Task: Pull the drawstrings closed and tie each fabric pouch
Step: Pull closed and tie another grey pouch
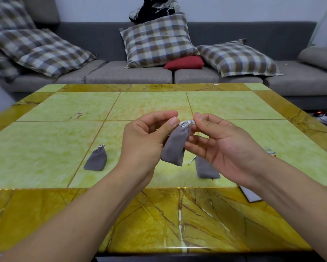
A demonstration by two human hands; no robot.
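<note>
- Head view: the held pouch [175,145] hangs above the table [64,140], between the 2 hands, well in front of the sofa [234,31].
- Its long axis runs from the gathered neck, up and slightly right, down to a square bottom corner, lower and left; the neck lies right at the fingertips of both hands.
- The left hand [145,140] pinches at the neck from the left with thumb and forefinger; the right hand [221,146] pinches the silver drawstring [187,122] from the right, lower fingers loosely spread below the pouch.
- Both hands are equally near the neck, so the knot likely turns on drawing the cord ends apart sideways.
- The held pouch is grey, soft, matte fabric, slim and limp, mouth bunched shut.
- Left of the held pouch, a second grey pouch [96,157] lies on the table with its neck gathered.
- Below and right of it, a third pouch [206,169] lies partly hidden under the right hand.
</note>
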